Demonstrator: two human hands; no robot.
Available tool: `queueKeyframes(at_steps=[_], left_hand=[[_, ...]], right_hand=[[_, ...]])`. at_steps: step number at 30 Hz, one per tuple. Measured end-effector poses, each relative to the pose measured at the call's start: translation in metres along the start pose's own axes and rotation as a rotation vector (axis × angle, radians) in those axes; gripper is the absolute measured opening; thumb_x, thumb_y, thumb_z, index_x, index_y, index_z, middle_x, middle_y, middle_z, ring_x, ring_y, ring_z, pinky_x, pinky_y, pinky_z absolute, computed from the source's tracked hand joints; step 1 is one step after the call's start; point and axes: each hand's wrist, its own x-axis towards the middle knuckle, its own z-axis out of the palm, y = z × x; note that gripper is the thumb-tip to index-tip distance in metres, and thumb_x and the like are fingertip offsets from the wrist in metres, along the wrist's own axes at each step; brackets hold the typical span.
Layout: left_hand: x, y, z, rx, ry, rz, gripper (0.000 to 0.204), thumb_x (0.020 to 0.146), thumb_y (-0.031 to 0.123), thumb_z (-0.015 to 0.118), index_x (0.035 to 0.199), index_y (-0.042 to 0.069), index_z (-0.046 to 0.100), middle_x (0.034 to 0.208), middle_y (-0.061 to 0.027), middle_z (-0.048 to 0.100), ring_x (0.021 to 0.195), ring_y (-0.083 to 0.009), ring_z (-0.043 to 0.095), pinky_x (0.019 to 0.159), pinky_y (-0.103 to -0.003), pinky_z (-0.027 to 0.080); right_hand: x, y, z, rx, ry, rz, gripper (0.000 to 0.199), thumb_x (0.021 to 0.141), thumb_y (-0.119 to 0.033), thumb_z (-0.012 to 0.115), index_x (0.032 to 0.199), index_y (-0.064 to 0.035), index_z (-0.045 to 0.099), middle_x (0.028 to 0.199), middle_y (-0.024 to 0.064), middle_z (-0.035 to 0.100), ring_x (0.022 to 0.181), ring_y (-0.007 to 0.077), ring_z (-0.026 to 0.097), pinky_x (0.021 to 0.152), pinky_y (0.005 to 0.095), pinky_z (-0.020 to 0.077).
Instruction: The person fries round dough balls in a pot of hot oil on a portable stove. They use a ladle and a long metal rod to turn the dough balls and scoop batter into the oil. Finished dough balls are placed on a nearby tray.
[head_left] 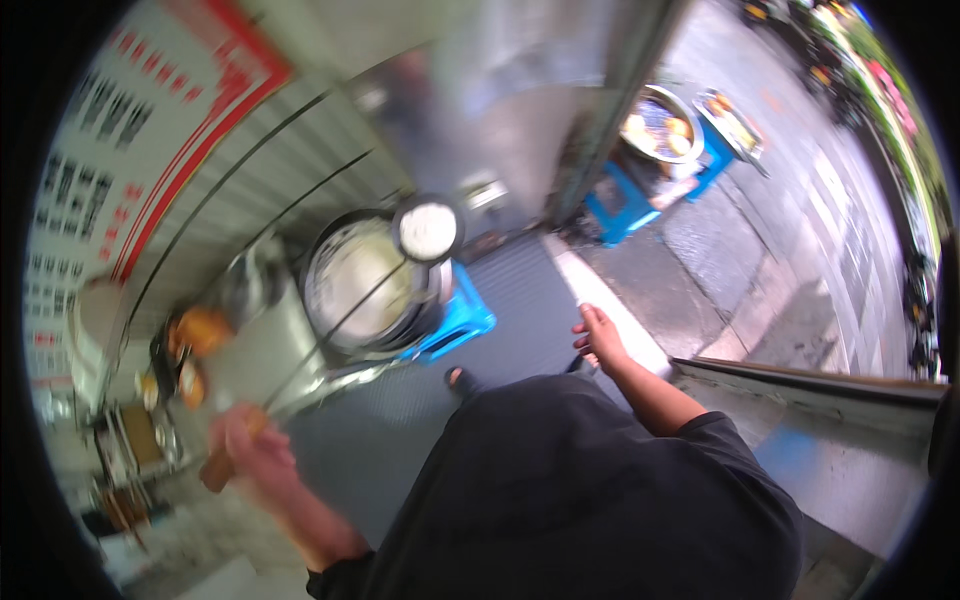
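Note:
My left hand (255, 450), blurred by motion, is closed around the wooden handle of a long-handled ladle (428, 232). Its thin shaft stretches away over a big dark-rimmed pot (357, 280). The ladle's round, dark-rimmed head shows white inside and overlaps the pot's far right edge in this view; whether they touch I cannot tell. Pale, whitish contents show in the pot. Out on my right, my right hand (598, 338) hangs over the doorway sill with its fingers loosely bent and apart, holding nothing.
A blue plastic stool (465, 315) stands by the pot. A metal counter (250, 355) lies to the left, with orange items (200, 330). Outside, a basin (695, 150) of round yellowish food and a tray (752, 150) sit on blue stools. A metal ledge (800, 450) runs along my right.

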Motion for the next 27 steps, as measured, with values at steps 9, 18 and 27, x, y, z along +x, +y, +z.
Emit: queueKeyframes(at_steps=[9, 18, 27], left_hand=[[-0.102, 0.029, 0.236, -0.223, -0.384, -0.152, 0.027, 0.094, 0.023, 0.054, 0.093, -0.002, 0.061, 0.055, -0.0081, 0.054, 0.035, -0.0099, 0.042, 0.033, -0.019, 0.031], [-0.150, 0.036, 0.404, -0.374, -0.534, -0.172, 0.026, 0.095, 0.018, 0.054, 0.100, -0.006, 0.061, 0.061, -0.0117, 0.059, 0.038, -0.0120, 0.049, 0.036, -0.020, 0.039], [-0.153, -0.004, 0.553, -0.201, -0.566, -0.287, 0.029, 0.098, 0.021, 0.050, 0.109, -0.004, 0.058, 0.071, -0.0114, 0.060, 0.047, -0.0125, 0.055, 0.041, -0.022, 0.046]], right_hand=[[0.036, -0.001, -0.235, -0.016, 0.137, 0.044, 0.051, 0.096, -0.042, 0.054, 0.133, -0.0077, 0.051, 0.092, 0.0089, 0.065, 0.065, 0.0166, 0.063, 0.055, 0.0296, 0.0509], [0.118, -0.079, -0.312, 0.065, 0.153, -0.009, 0.045, 0.095, -0.039, 0.055, 0.125, -0.0058, 0.055, 0.091, 0.0071, 0.064, 0.065, 0.0161, 0.062, 0.055, 0.0299, 0.0492], [0.306, -0.168, -0.307, -0.032, 0.191, 0.121, 0.053, 0.092, -0.045, 0.058, 0.131, -0.0092, 0.052, 0.105, 0.0080, 0.064, 0.071, 0.0186, 0.063, 0.053, 0.0327, 0.0479]])
